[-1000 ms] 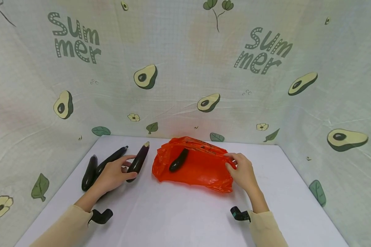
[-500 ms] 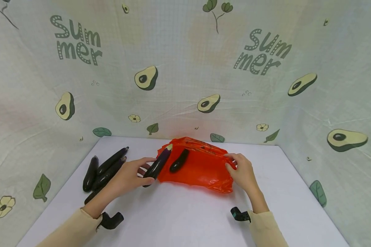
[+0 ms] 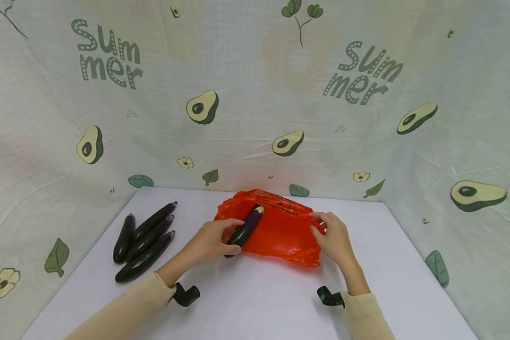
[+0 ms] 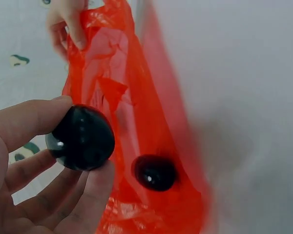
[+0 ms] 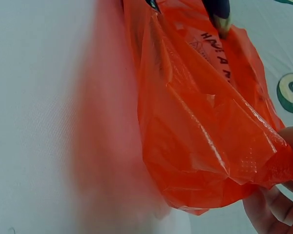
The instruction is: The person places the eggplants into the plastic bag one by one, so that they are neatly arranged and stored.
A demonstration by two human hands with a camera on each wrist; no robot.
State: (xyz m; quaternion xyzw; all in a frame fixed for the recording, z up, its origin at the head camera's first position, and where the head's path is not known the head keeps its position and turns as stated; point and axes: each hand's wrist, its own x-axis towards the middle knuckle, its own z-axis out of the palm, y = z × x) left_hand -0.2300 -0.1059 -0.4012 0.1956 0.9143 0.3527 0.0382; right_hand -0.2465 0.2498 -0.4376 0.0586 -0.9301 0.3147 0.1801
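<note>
My left hand grips a dark purple eggplant near its rounded end, its pale stem end pointing away over the red plastic bag. In the left wrist view the held eggplant shows end-on between thumb and fingers. Another eggplant lies in the bag below it; in the head view the held one mostly covers it. My right hand pinches the bag's right edge, and the right wrist view shows those fingers at the crumpled plastic.
Several eggplants lie grouped on the white table at the left. A printed cloth with avocado pictures hangs behind the table and along both sides.
My left hand has carried the eggplant rightward from beside the left group to over the bag. The right hand keeps its hold on the bag's edge, nearly still.
</note>
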